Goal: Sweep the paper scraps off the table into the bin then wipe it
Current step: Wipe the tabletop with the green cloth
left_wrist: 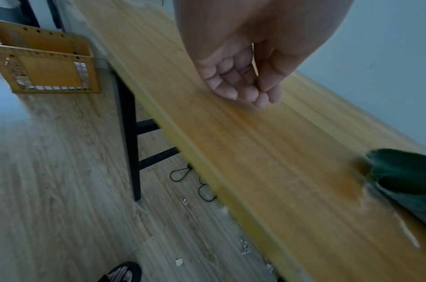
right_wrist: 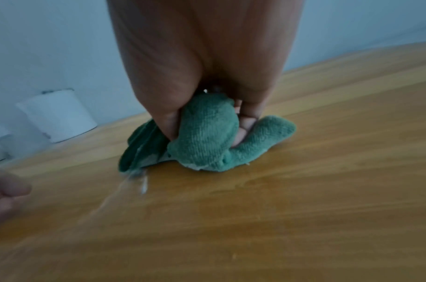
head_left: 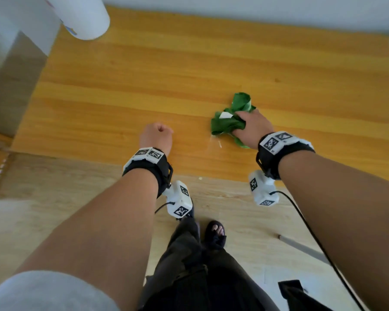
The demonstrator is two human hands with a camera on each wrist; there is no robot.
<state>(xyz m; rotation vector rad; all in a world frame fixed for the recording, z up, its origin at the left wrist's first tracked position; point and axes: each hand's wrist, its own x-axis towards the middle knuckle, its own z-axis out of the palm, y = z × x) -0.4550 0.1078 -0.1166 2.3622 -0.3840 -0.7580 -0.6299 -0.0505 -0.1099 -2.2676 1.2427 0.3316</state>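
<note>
My right hand (head_left: 250, 129) grips a bunched green cloth (head_left: 230, 118) and presses it on the orange wooden table (head_left: 144, 75), right of centre. In the right wrist view the fingers (right_wrist: 245, 122) curl round the cloth (right_wrist: 207, 137). A few thin white paper scraps (head_left: 215, 141) lie blurred at the cloth's left edge, near the front of the table. My left hand (head_left: 156, 135) hovers over the table to the left of the cloth, with its fingers (left_wrist: 240, 89) loosely curled and nothing in them. The orange slatted bin (left_wrist: 45, 63) stands on the floor beyond the table's left end.
A white roll (head_left: 85, 16) stands at the table's back left corner. Small scraps (left_wrist: 244, 248) and a thin black cord (left_wrist: 182, 173) lie on the wood floor under the table's front edge (left_wrist: 207, 171). My sandalled foot (head_left: 216, 234) is close to that edge.
</note>
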